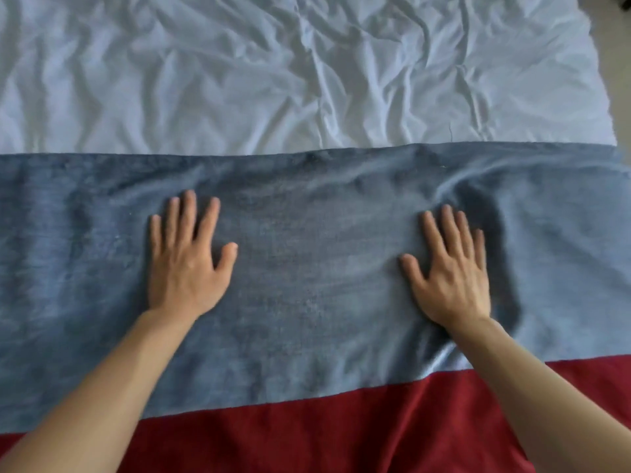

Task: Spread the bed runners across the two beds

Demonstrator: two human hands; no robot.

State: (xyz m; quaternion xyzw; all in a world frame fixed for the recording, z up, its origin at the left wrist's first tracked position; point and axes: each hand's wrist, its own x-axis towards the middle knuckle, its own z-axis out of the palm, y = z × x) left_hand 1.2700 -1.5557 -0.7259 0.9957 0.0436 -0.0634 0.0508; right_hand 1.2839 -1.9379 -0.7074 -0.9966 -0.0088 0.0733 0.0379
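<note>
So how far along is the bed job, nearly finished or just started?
Partway, I'd say. The blue runner already lies across the white sheet, overlapping a red cloth at the near edge. Right now the left hand and right hand press flat on it, smoothing. A fold beside the right hand is still left to flatten. Only one bed shows, so I cannot judge the second.

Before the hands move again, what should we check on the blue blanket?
1. Left hand flat on the blue runner: ok.
2. Right hand flat on it: ok.
3. Runner smooth: not ok, a ripple rises beside the right hand.
4. Far edge straight on the white sheet: ok, nearly.
5. Near edge level over the red runner: not ok, it slants.
6. Ends reaching both bed sides: cannot tell.
</note>
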